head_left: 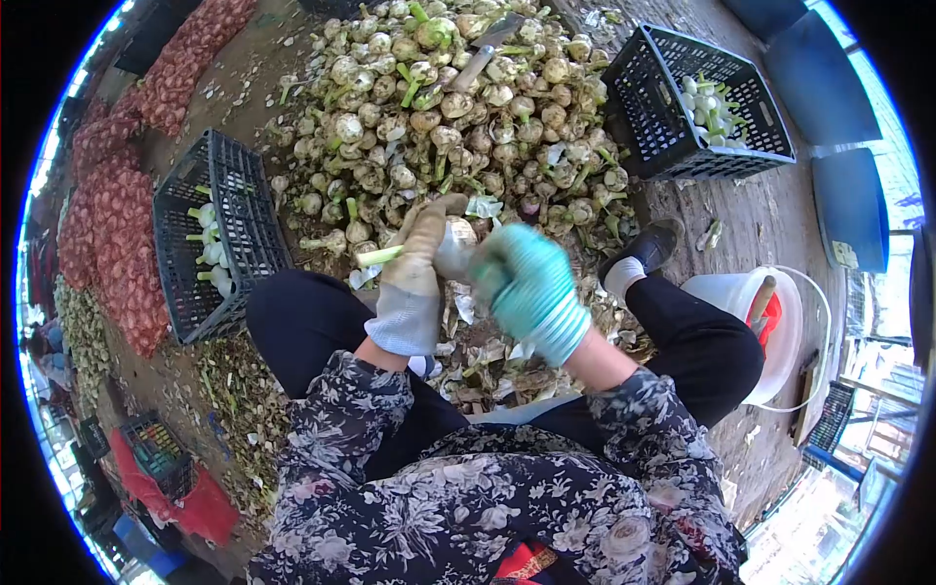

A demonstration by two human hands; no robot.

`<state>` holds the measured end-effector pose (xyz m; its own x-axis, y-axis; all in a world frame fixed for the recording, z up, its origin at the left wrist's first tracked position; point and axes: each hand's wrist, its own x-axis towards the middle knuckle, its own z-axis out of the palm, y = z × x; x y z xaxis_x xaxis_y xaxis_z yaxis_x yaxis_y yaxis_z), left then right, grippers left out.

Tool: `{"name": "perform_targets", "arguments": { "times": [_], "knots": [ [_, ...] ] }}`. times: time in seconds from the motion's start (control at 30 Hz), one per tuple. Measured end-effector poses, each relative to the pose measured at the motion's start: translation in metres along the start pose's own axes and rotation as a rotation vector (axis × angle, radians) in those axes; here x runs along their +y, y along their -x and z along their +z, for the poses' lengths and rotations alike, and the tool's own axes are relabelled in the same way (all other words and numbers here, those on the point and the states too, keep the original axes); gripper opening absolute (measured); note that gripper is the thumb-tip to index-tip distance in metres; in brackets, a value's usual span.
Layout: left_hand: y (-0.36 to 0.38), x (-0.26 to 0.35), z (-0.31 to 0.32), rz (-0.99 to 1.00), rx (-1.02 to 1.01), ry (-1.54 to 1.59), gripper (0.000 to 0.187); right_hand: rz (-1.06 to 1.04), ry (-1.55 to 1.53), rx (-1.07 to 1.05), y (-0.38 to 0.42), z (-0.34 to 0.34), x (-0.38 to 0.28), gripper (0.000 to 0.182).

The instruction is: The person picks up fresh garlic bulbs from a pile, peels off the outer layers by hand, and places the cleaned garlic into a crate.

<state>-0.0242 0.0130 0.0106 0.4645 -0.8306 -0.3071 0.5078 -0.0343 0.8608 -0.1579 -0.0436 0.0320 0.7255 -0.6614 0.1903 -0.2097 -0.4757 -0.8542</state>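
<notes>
My left hand (408,278), in a pale dirt-stained glove, is closed around a garlic bulb (456,246). The bulb's cut green stem (378,256) sticks out to the left of the hand. Against the right side of the bulb is my right hand (531,292), in a green-and-white striped glove. Its fingers are curled and slightly blurred, and what lies inside them is hidden. Just beyond both hands rises a large heap of unpeeled garlic bulbs (458,136). A short tool with a pale handle (472,70) and a broad dark blade lies on top of the heap.
Black crates with cleaned white garlic stand at left (229,229) and right (702,107). A white bucket (785,341) holding a wooden-handled item is by my right knee. Red mesh sacks (117,234) line the far left. Peelings (497,375) litter the floor between my legs.
</notes>
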Motion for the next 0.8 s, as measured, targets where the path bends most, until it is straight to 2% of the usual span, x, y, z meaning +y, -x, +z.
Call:
{"name": "perform_targets", "arguments": {
  "times": [0.07,0.1,0.13,0.2,0.23,0.27,0.33,0.37,0.4,0.43,0.47,0.53,0.57,0.63,0.7,0.77,0.8],
  "knots": [
    [0.006,0.011,-0.001,0.029,-0.053,0.146,0.03,0.463,-0.583,0.136,-0.018,-0.018,0.021,0.014],
    [0.009,0.028,0.015,-0.079,0.067,0.074,0.033,0.658,-0.716,0.128,-0.017,-0.022,0.018,0.017],
    [-0.001,0.021,0.006,0.1,-0.112,0.133,0.036,0.586,-0.834,0.106,-0.02,-0.021,0.009,0.021],
    [0.013,0.021,0.005,0.063,-0.125,0.038,0.038,0.481,-1.071,0.063,-0.013,-0.013,-0.01,0.028],
    [0.007,0.014,0.001,0.067,-0.172,0.186,0.033,0.517,-1.029,-0.103,-0.01,-0.016,-0.008,0.04],
    [0.005,0.019,0.005,-0.003,-0.05,0.22,0.032,0.394,-0.814,0.016,-0.01,-0.001,-0.008,0.035],
    [0.004,0.031,0.014,-0.143,0.199,0.277,0.031,0.538,-0.806,0.073,-0.007,0.005,-0.008,0.026],
    [0.0,0.019,0.0,-0.075,0.068,0.376,0.036,0.423,-0.738,0.09,-0.007,0.004,0.001,0.021],
    [0.0,0.025,-0.001,-0.1,0.015,0.384,0.039,0.306,-0.67,0.11,-0.008,0.0,0.013,0.016],
    [-0.003,0.027,-0.003,-0.093,-0.039,0.433,0.041,0.581,-0.592,0.044,-0.008,-0.004,0.023,0.023],
    [-0.005,0.028,-0.005,-0.09,-0.098,0.479,0.043,0.223,0.204,-0.273,0.008,0.005,0.097,0.021],
    [-0.008,0.032,-0.005,-0.025,-0.187,0.416,0.047,0.213,0.655,-0.594,0.027,-0.009,0.062,0.029],
    [-0.005,0.031,-0.006,-0.002,-0.22,0.39,0.049,0.293,0.211,-0.392,0.026,-0.004,0.083,0.032],
    [0.004,0.037,-0.001,0.054,-0.132,0.182,0.053,0.603,-0.491,-0.159,-0.007,-0.03,0.01,0.036],
    [0.005,0.032,0.003,0.127,-0.091,0.072,0.057,0.512,-0.848,-0.328,-0.008,-0.031,0.024,0.042],
    [0.002,0.03,-0.004,0.177,-0.212,0.014,0.052,0.446,-0.624,-0.312,-0.01,-0.007,0.018,0.035],
    [0.0,0.03,-0.008,0.207,-0.271,-0.016,0.05,0.592,-0.567,-0.305,-0.014,-0.004,0.015,0.032]
  ]
}}
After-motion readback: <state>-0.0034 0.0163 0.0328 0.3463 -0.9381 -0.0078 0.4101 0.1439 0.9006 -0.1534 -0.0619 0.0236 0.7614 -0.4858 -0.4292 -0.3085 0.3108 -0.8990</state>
